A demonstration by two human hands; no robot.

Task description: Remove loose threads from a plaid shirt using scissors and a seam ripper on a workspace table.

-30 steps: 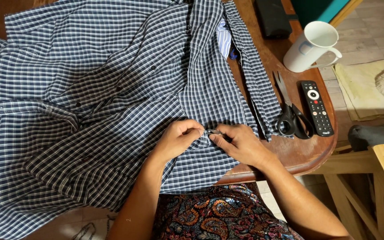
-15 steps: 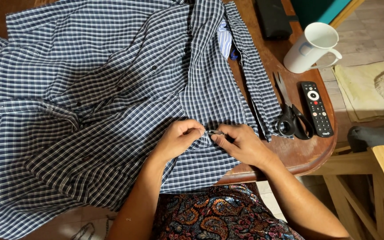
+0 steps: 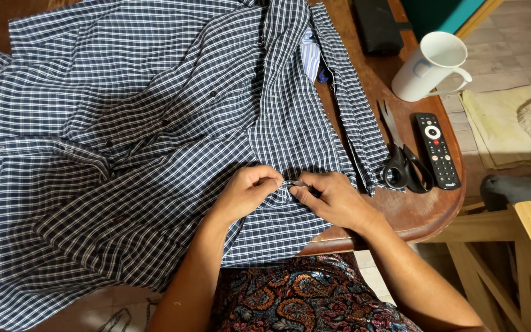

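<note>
Shirt [image 3: 130, 141]: checked cloth in navy and white, soft woven, spread flat and rumpled over most of the counter from 9 to 12 o'clock, its lower edge hanging toward the person's lap. Spread open so the worked patch lies flat within reach.

Left hand [image 3: 248, 192]: at centre, curled, fingertips pinched shut on a small fold of the shirt. It appears to hold the cloth taut.

Small metal item [image 3: 296, 183]: a thin silvery piece between the two hands, too small to identify; possibly a pin or needle.

Right hand [image 3: 332, 198]: just past centre toward 3 o'clock, fingers closed narrowly on the same fold and on the metal item, facing the left hand and touching it at the fingertips.

Counter [image 3: 419, 212]: rounded brown wood, smooth, bare at its 4 o'clock edge.

Scissors [image 3: 401, 157]: black looped handles, steel blades pointing to 12 o'clock, just beside the shirt's edge, near the right hand.

Remote control [image 3: 437, 149]: slim black plastic bar with small buttons, lying next to the scissors.

Mug [image 3: 428, 66]: white ceramic, cylindrical with handle, upright at 1 o'clock, well apart from the hands.

Chair [image 3: 523, 258]: pale wooden frame at 4 o'clock, beside the counter.
</note>
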